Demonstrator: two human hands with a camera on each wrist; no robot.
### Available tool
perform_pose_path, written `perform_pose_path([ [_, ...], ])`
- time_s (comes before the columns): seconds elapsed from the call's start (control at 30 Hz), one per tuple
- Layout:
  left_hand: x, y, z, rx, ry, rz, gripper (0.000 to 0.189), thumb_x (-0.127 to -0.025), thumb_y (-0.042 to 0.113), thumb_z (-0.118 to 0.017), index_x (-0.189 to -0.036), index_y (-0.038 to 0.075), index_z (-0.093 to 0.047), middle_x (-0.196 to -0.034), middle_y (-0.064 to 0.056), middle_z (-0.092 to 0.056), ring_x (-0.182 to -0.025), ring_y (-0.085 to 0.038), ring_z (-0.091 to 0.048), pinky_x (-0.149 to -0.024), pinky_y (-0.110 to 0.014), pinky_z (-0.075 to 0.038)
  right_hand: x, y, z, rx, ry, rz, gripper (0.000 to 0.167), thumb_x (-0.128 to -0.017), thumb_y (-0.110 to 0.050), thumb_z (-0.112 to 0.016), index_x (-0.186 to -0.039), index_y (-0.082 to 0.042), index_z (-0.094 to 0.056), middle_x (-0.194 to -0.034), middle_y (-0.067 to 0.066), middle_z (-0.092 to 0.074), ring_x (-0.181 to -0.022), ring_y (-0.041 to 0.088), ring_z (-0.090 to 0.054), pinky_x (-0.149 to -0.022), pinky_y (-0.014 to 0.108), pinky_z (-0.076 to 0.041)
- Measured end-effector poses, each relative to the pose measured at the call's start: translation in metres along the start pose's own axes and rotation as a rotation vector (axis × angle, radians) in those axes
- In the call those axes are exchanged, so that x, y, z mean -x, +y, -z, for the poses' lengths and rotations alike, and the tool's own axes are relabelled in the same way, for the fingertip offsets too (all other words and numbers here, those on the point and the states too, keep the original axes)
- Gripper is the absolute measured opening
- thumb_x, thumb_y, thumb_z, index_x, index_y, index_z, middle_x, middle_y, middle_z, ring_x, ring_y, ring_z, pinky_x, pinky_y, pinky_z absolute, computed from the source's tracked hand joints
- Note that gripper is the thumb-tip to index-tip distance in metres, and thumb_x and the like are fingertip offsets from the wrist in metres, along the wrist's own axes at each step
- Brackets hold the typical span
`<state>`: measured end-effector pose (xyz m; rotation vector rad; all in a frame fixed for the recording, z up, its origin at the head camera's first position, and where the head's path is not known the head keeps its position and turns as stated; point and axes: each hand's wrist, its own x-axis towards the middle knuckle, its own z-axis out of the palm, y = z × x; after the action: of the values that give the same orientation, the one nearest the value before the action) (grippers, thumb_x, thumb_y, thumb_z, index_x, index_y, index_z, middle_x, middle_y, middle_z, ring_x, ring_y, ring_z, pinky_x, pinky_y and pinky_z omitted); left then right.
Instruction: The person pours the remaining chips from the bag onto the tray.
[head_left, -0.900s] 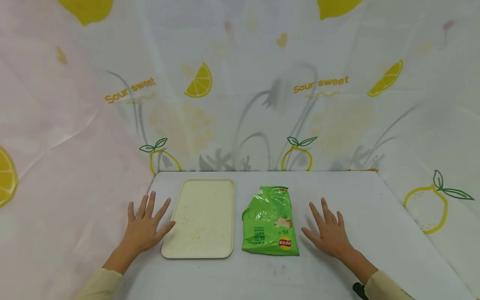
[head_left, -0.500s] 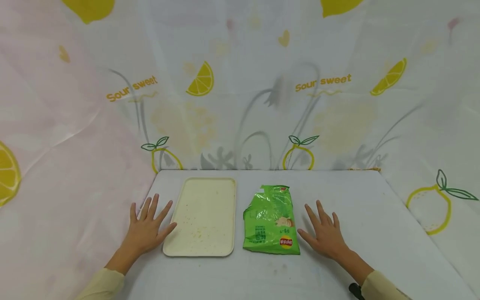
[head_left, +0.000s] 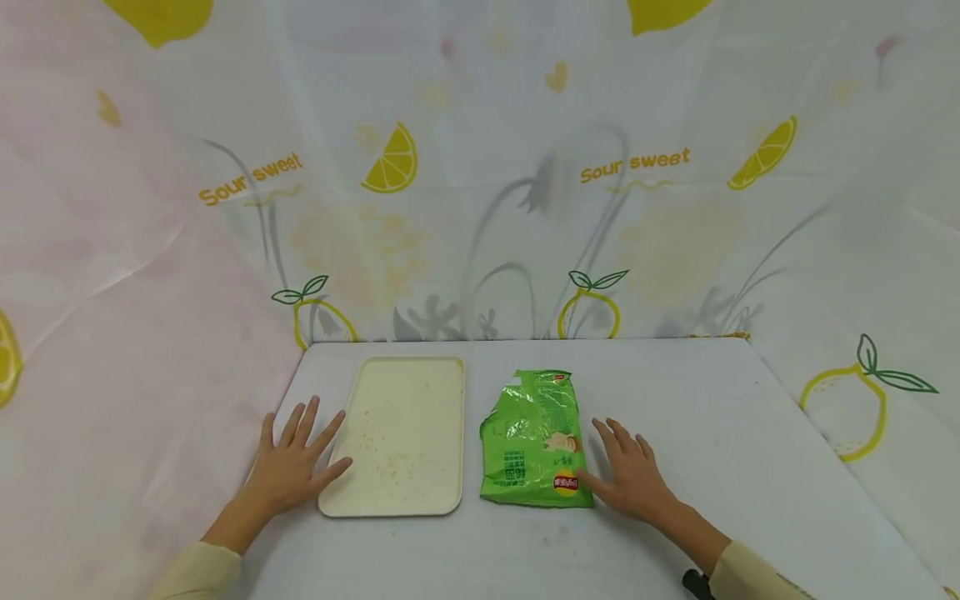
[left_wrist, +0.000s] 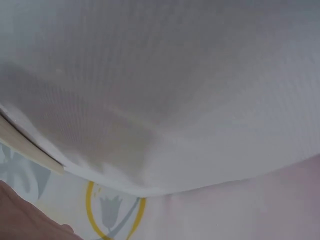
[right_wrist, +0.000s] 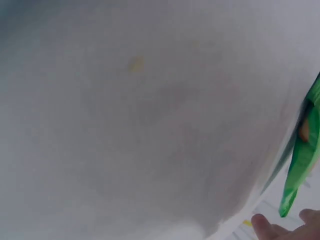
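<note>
A green chip bag (head_left: 534, 442), its upper left part torn away, lies right of a cream rectangular tray (head_left: 408, 417) on the white table. My right hand (head_left: 630, 479) is at the bag's right side, fingers relaxed and the thumb tip right at its lower right edge. In the right wrist view, several fingertips (right_wrist: 265, 227) show below the bag's green edge (right_wrist: 300, 165). My left hand (head_left: 288, 471) has its fingers spread, and its thumb overlaps the tray's left rim in the head view. Neither hand holds anything.
Small crumbs (head_left: 393, 467) dot the tray. Faint marks (head_left: 551, 537) show on the white table (head_left: 675, 400) before the bag. A lemon-print cloth (head_left: 480, 208) hangs behind and along both sides. A small black object (head_left: 697, 582) is beside the right sleeve.
My right hand has moved left to the bag's edge, its fingers drawing a little closer together. My left hand stays nearly in place by the tray. Bag and tray have not moved on the table.
</note>
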<state>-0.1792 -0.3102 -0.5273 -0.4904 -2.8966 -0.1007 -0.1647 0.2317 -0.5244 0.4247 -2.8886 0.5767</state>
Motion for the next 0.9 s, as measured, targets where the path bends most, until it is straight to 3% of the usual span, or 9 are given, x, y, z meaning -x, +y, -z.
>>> perform_pose_path([
  [0.17, 0.009, -0.001, -0.008, 0.040, -0.009, -0.085, 0.090, -0.086, 0.070, -0.056, -0.158, 0.027, -0.024, -0.162, -0.024, -0.018, -0.146, -0.045, -0.022, -0.115, -0.069, 0.001, -0.005, -0.013, -0.002, -0.114, -0.085, -0.077, 0.103, -0.081, -0.062, -0.071, -0.152, -0.001, -0.029, -0.147, 0.027, -0.041, -0.126, 0.043, -0.052, -0.098, 0.062, -0.044],
  [0.27, 0.012, -0.005, -0.010, 0.004, 0.030, -0.151, 0.091, -0.084, 0.072, -0.056, -0.157, 0.024, -0.028, -0.161, -0.022, -0.023, -0.147, -0.042, -0.023, -0.116, -0.067, 0.003, -0.009, -0.019, -0.002, -0.211, -0.139, -0.156, 0.110, -0.077, -0.062, -0.075, -0.152, 0.001, -0.027, -0.137, 0.024, -0.048, -0.109, 0.030, -0.059, -0.086, 0.048, -0.052],
  [0.33, 0.012, -0.006, -0.008, -0.029, 0.059, -0.180, 0.089, -0.085, 0.073, -0.055, -0.155, 0.024, -0.033, -0.161, -0.021, -0.026, -0.146, -0.042, -0.025, -0.116, -0.067, 0.003, -0.012, -0.022, -0.002, -0.263, -0.165, -0.207, 0.111, -0.076, -0.059, -0.078, -0.152, 0.003, -0.027, -0.128, 0.020, -0.053, -0.095, 0.020, -0.058, -0.075, 0.036, -0.052],
  [0.47, 0.006, -0.007, -0.004, -0.048, 0.062, -0.169, 0.083, -0.088, 0.070, -0.053, -0.154, 0.024, -0.034, -0.160, -0.019, -0.028, -0.142, -0.044, -0.030, -0.115, -0.069, -0.001, -0.017, -0.027, -0.003, -0.317, -0.184, -0.273, 0.108, -0.076, -0.052, -0.081, -0.149, 0.008, -0.029, -0.112, 0.014, -0.060, -0.082, 0.013, -0.054, -0.067, 0.027, -0.046],
  [0.63, 0.001, -0.010, -0.007, 0.051, -0.030, -0.117, 0.093, -0.086, 0.068, -0.058, -0.159, 0.022, -0.021, -0.161, -0.022, -0.024, -0.143, -0.045, -0.028, -0.114, -0.069, 0.001, -0.021, -0.033, 0.001, -0.358, -0.237, -0.329, 0.104, -0.076, -0.049, -0.082, -0.146, 0.009, -0.032, -0.097, 0.009, -0.063, -0.080, 0.015, -0.056, -0.065, 0.029, -0.047],
  [0.77, 0.006, -0.010, -0.011, 0.129, -0.094, -0.102, 0.109, -0.080, 0.072, -0.062, -0.159, 0.013, -0.016, -0.161, -0.024, -0.024, -0.143, -0.046, -0.028, -0.112, -0.070, -0.003, -0.023, -0.037, 0.003, -0.420, -0.290, -0.377, 0.100, -0.075, -0.044, -0.084, -0.144, 0.009, -0.034, -0.097, 0.013, -0.064, -0.082, 0.018, -0.060, -0.066, 0.033, -0.049],
  [0.9, 0.012, -0.008, -0.012, 0.137, -0.109, -0.123, 0.120, -0.073, 0.079, -0.063, -0.156, 0.003, -0.021, -0.160, -0.023, -0.028, -0.143, -0.043, -0.031, -0.109, -0.071, -0.011, -0.022, -0.038, 0.001, -0.497, -0.306, -0.428, 0.086, -0.072, -0.038, -0.088, -0.131, 0.010, -0.048, -0.098, 0.012, -0.066, -0.086, 0.020, -0.062, -0.071, 0.035, -0.051],
])
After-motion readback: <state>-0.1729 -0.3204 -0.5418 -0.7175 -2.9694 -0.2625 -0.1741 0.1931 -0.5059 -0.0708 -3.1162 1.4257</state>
